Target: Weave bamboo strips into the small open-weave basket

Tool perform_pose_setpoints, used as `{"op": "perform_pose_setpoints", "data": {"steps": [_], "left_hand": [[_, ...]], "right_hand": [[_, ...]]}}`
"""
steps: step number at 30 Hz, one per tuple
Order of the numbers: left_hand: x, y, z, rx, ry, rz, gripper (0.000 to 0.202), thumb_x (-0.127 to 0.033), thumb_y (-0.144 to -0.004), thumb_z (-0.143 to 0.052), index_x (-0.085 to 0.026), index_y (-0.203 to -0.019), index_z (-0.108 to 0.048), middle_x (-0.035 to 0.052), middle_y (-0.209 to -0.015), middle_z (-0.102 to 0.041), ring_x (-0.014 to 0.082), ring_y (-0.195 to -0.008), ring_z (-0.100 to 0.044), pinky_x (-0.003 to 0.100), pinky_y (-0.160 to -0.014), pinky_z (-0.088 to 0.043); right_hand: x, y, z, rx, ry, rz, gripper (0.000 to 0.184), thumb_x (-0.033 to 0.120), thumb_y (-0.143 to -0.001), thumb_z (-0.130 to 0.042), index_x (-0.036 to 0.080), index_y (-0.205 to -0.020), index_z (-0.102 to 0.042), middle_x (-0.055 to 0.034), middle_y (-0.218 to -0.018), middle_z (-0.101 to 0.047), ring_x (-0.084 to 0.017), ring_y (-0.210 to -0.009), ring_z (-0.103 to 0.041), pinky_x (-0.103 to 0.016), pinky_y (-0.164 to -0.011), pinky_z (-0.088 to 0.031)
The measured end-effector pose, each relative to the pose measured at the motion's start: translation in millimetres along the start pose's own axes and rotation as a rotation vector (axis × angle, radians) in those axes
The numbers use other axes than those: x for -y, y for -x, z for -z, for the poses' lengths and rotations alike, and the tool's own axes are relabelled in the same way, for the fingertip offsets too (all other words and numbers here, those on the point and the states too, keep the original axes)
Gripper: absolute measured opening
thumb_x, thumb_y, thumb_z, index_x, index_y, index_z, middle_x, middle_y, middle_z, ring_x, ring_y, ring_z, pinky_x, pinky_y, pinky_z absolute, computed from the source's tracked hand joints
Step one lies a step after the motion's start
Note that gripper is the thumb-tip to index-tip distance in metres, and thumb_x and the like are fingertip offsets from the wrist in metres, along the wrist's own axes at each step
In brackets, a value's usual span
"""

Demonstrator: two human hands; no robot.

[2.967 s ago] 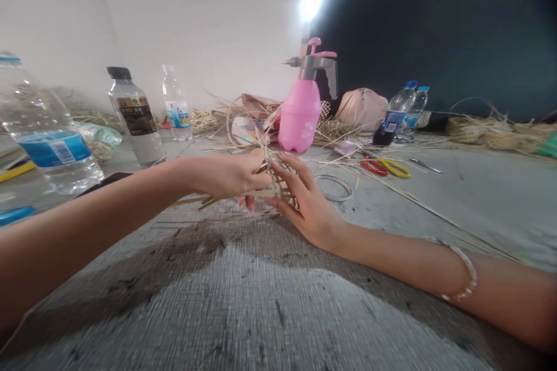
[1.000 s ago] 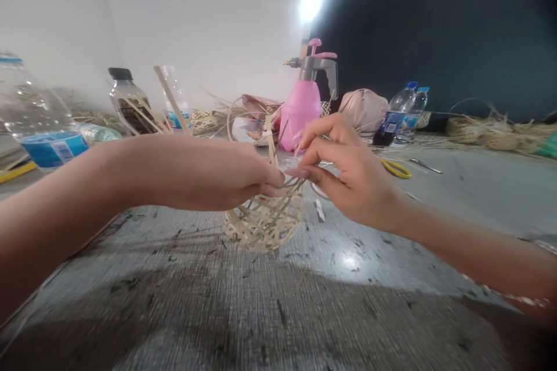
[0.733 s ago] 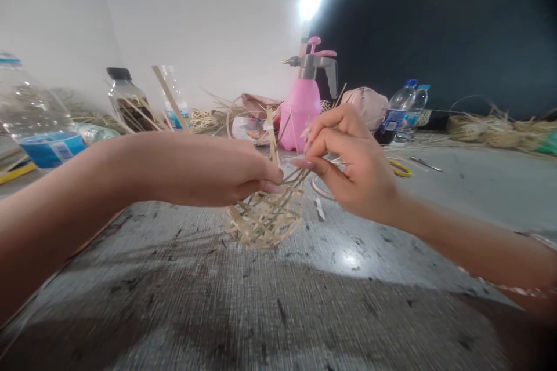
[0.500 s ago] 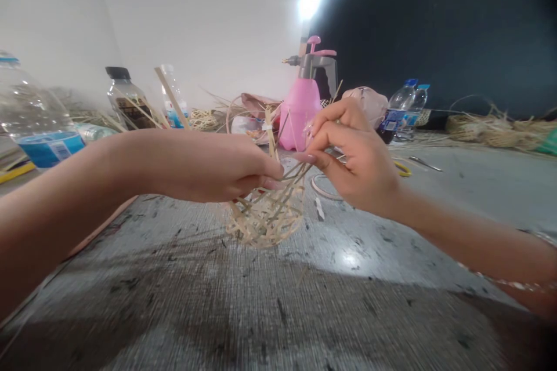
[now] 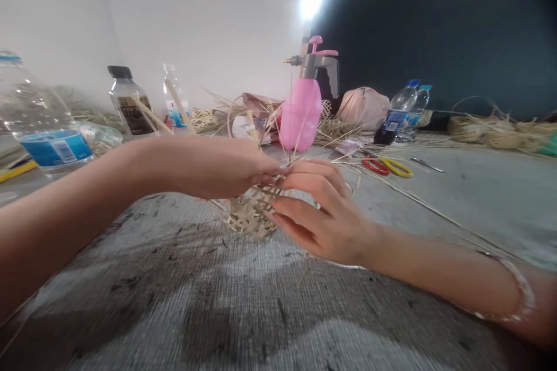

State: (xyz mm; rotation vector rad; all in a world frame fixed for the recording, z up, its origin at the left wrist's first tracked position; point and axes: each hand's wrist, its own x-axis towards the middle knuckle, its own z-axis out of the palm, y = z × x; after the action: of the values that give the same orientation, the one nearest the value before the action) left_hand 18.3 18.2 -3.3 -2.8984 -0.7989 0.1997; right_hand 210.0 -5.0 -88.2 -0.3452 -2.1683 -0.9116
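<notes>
Woven bamboo basket (image 5: 252, 217) points loose strips upward, pinched between left hand (image 5: 213, 171) and right hand (image 5: 324, 211).

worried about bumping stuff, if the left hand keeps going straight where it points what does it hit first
The left hand points right, so it would likely meet the right hand's fingers first, just above the bamboo basket; depth is unclear, and they may already touch.

Right hand (image 5: 324, 214) dropped from its raised pinch, fingers (image 5: 313, 169) now curved over the pale woven bamboo basket (image 5: 252, 214), basket more hidden beneath them, red plastic loop (image 5: 376, 166) back in view, white beaded bracelet (image 5: 517, 301) fully showing again
</notes>
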Motion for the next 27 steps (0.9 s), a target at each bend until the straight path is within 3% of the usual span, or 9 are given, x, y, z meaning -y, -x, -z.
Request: {"op": "perform_pose_setpoints", "data": {"steps": [5, 10, 15, 21, 27], "left_hand": [[-3, -3, -3.9, -0.031, -0.085, 0.026, 0.018, -0.002, -0.077, -0.042, -0.018, -0.078, -0.050, 0.0013, -0.064, -0.056, 0.0121, -0.052, -0.047, 0.025, -0.046, -0.028], [-5, -7, -5.9, -0.029, 0.230, 0.189, 0.022, -0.015, -0.087, -0.034, -0.017, -0.086, -0.056, 0.0002, -0.059, -0.055, 0.0093, -0.041, -0.048, 0.022, -0.041, -0.032], [3, -13, -12.0, -0.066, 0.457, 0.205, 0.025, -0.023, -0.089, -0.033, -0.017, -0.099, -0.056, 0.0037, -0.082, -0.063, 0.0073, -0.043, -0.055, 0.019, -0.041, -0.039], [4, -17, -16.2, -0.056, 0.530, 0.210, 0.033, -0.027, -0.091, -0.032, -0.021, -0.116, -0.053, 0.0056, -0.101, -0.065, 0.0058, -0.044, -0.056, 0.019, -0.043, -0.043], [4, -21, -16.3, -0.038, 0.581, 0.208, 0.032, -0.026, -0.092, -0.031, -0.017, -0.111, -0.054, 0.0062, -0.095, -0.065, 0.0067, -0.043, -0.057, 0.018, -0.041, -0.042]], "right_hand": [[4, 11, -11, -0.092, 0.068, 0.016, 0.013, 0.020, -0.080, -0.063, 0.021, -0.092, -0.058, -0.0067, -0.100, -0.057, -0.021, -0.107, -0.054, -0.041, -0.093, -0.049], [10, 19, -18, -0.031, 0.033, -0.074, 0.031, 0.040, -0.083, -0.060, 0.022, -0.107, -0.053, -0.0103, -0.116, -0.051, -0.028, -0.123, -0.045, -0.053, -0.101, -0.042], [13, 22, -22, 0.048, -0.054, -0.153, 0.047, 0.047, -0.082, -0.059, 0.018, -0.116, -0.045, -0.0151, -0.126, -0.039, -0.035, -0.133, -0.033, -0.060, -0.106, -0.034], [11, 25, -27, 0.077, -0.122, -0.168, 0.045, 0.040, -0.083, -0.060, 0.017, -0.117, -0.041, -0.0168, -0.129, -0.032, -0.037, -0.134, -0.030, -0.060, -0.102, -0.038], [12, 25, -27, 0.047, -0.145, -0.171, 0.043, 0.031, -0.083, -0.060, 0.013, -0.117, -0.042, -0.0193, -0.127, -0.035, -0.037, -0.132, -0.034, -0.059, -0.102, -0.039]]}}
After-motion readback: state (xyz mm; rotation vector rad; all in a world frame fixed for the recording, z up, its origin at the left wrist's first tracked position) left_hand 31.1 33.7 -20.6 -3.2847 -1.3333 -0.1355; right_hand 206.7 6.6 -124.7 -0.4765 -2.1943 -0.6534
